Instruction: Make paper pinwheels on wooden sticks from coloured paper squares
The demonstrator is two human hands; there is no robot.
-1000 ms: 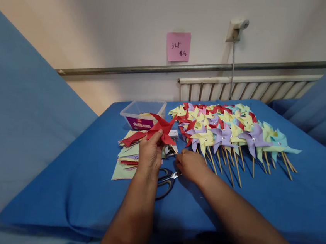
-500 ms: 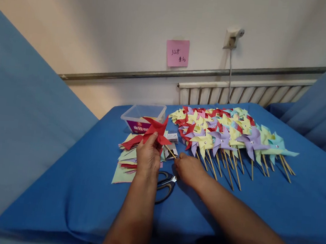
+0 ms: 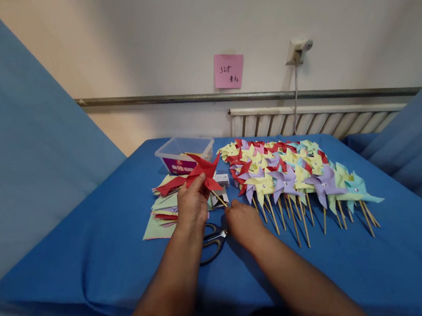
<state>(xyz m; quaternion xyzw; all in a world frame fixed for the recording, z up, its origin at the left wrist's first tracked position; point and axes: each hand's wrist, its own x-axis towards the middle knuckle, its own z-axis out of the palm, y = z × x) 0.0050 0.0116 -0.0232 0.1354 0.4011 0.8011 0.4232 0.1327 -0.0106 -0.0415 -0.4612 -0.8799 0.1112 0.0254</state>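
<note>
A red paper pinwheel (image 3: pixel 206 171) is pinched in my left hand (image 3: pixel 192 204), with the thumb on its middle. Its thin wooden stick (image 3: pixel 219 198) slants down to the right, and my right hand (image 3: pixel 244 222) closes round the lower end. The fingertips of the right hand are turned away from view. Just below the hands lie black-handled scissors (image 3: pixel 214 241) on the blue cloth. Folded and flat coloured paper (image 3: pixel 160 230) is stacked left of the left hand. Behind the stick sits a small open box (image 3: pixel 220 199) with dark bits in it.
Finished pinwheels in several colours (image 3: pixel 286 178) lie in rows at the right, sticks toward me. A clear plastic tub (image 3: pixel 185 148) with a purple label stands behind the paper. A blue cloth (image 3: pixel 111 248) covers the table; a radiator (image 3: pixel 313 121) and rail (image 3: pixel 172 96) run along the wall.
Both hands hold the red pinwheel and its stick almost as before. The whole view has shifted slightly; the objects on the table stay in place.
</note>
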